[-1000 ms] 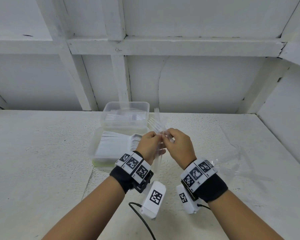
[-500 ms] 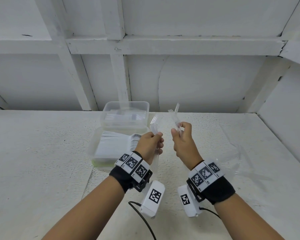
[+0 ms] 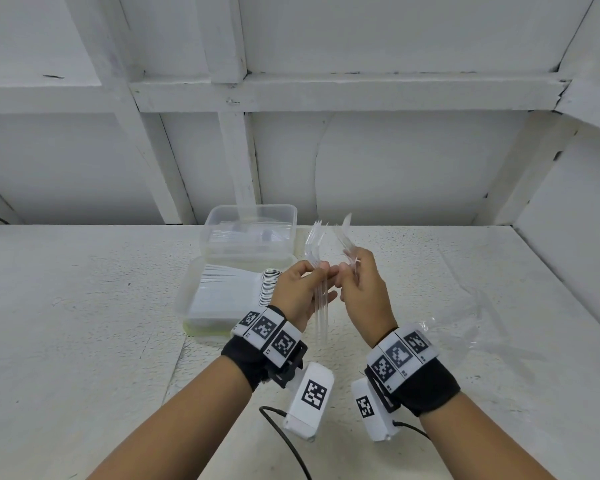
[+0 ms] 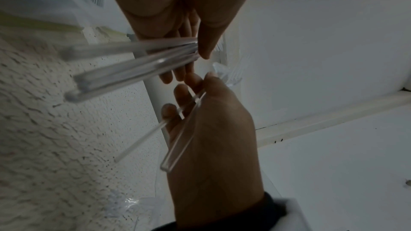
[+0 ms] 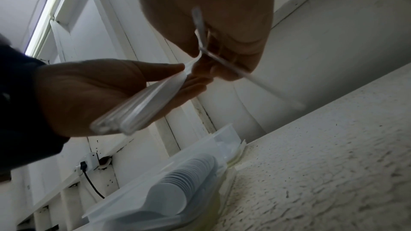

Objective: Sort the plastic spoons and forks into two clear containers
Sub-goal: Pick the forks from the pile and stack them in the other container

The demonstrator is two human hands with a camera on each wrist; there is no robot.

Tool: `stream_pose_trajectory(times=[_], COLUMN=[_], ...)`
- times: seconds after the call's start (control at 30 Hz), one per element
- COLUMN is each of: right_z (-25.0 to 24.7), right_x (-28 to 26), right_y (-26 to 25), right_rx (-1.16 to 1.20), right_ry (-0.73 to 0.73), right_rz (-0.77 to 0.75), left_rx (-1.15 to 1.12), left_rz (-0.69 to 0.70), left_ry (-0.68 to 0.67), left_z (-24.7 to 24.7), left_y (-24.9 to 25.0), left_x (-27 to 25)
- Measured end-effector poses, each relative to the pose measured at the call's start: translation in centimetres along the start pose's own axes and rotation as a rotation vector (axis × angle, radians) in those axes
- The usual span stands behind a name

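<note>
Head view showed a white table (image 3: 84, 341) across the lower frame. Two clear boxes sat at the middle: the near box (image 3: 194, 299) held stacked spoons (image 3: 267, 282), and the far box (image 3: 250, 230) was touching it, just above. Both hands met just right of the boxes. Left hand (image 3: 298, 289) curled its fingers around a bunch of forks (image 3: 317, 244). Right hand (image 3: 364, 289) pinched two forks (image 3: 347, 237), tips up.
</note>
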State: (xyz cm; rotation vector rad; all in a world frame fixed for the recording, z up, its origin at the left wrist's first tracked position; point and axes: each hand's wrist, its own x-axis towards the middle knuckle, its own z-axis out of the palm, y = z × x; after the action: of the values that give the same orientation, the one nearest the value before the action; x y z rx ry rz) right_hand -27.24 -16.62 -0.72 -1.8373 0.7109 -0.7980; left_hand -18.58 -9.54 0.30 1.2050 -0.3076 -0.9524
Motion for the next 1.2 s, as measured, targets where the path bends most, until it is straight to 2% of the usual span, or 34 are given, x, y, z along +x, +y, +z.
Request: stream_pose_trajectory(times=[0.2,0.43,0.57,0.77,0.93,1.2], right_z=[0.6,1.0,0.8,0.6,0.3,-0.4], right_x=[0.1,0.3,0.1,-0.3,-0.1,-0.1], right_y=[-0.4,-0.1,-0.7,-0.9,-0.9,-1.4], right_rx=[-0.049,-0.162,-0.150,-0.041,-0.024,0.013], right_ry=[0.010,0.120,0.027,0.058,0.029,-0.100], right_rz=[-0.037,-0.081,-0.072,-0.072,-0.071,0.106], left_rx=[-0.007,0.011,0.056,0.060,0.023,0.029], left_rz=[0.034,0.044,0.046,0.027,0.014,-0.002], left_ry=[0.000,0.029,0.033,0.018,-0.023,-0.059], left_z=[0.3,0.0,-0.3,-0.5,-0.7,-1.0], left_y=[0.0,0.1,-0.1,-0.3,-0.1,-0.4], left_x=[-0.3,-0.3,-0.4,-0.2,-0.1,0.1])
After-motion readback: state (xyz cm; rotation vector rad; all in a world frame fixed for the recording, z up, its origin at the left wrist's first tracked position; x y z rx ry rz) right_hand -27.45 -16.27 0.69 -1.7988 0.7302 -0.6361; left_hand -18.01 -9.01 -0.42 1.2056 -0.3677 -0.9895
